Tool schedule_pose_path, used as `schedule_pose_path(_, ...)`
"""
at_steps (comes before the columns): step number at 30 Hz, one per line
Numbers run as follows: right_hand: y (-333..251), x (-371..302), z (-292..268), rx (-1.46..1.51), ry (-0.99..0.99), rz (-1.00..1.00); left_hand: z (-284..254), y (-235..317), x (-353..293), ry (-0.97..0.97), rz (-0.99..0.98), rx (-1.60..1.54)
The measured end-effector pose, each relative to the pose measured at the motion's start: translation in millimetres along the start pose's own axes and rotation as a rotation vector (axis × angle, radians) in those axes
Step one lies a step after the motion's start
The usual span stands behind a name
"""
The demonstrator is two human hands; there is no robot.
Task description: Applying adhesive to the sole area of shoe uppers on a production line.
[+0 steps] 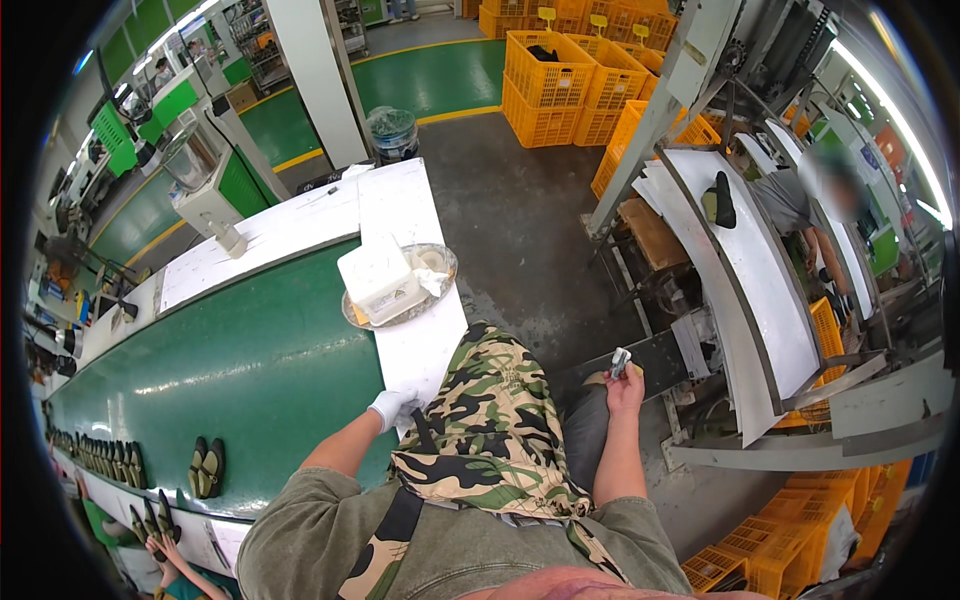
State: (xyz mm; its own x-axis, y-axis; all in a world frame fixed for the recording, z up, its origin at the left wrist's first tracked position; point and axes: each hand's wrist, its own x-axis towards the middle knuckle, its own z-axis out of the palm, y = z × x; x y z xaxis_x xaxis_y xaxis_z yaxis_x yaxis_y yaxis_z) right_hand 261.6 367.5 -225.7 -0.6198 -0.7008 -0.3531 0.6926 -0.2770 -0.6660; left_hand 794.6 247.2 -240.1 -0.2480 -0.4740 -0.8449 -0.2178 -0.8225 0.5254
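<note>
1. Your right hand [627, 390] holds a small, crumpled bundle [621, 360], whitish with grey patches; it is too small to tell its material.
2. The bundle pokes up beyond your fingertips, out to your right and well apart from your gloved left hand [393, 406].
3. Beside that glove, you have a narrow dark strip [424, 432], slanting downward; whether you grip it cannot be told.

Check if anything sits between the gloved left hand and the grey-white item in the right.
The camouflage apron, and a grey trouser leg past it, lie between the left hand and the grey-white item in the right hand; nothing loose shows there.
</note>
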Motion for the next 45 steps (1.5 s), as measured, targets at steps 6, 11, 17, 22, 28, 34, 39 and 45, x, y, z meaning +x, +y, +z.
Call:
schedule_pose_path(6, 1, 2, -3, -0.021, -0.030, -0.009, 1, 1, -1, -0.008, -0.016, -0.035)
schedule_pose_path(11, 3, 5, -9, -0.004, -0.032, -0.006, -1, 2, -1, -0.028, -0.032, -0.002)
schedule_pose_path(17, 2, 5, -5, -0.020, -0.037, 0.001, -5, -3, 6, -0.038, -0.024, -0.030)
schedule_pose_path(22, 1, 4, -4, -0.020, -0.011, 0.007, 1, 3, -1, -0.016, -0.033, -0.016)
schedule_pose_path(28, -2, 1, 1, 0.004, 0.012, 0.021, 4, 5, -6, -0.007, -0.043, -0.009)
schedule_pose_path(34, -3, 0, 5, 0.012, 0.015, 0.022, 6, 4, -6, 0.015, -0.026, -0.019)
schedule_pose_path(39, -3, -1, 4, 0.014, -0.001, 0.025, 4, 4, -4, -0.008, -0.045, -0.069)
schedule_pose_path(45, -4, -3, 6, 0.009, 0.022, 0.023, -1, 3, 0, -0.017, -0.066, -0.006)
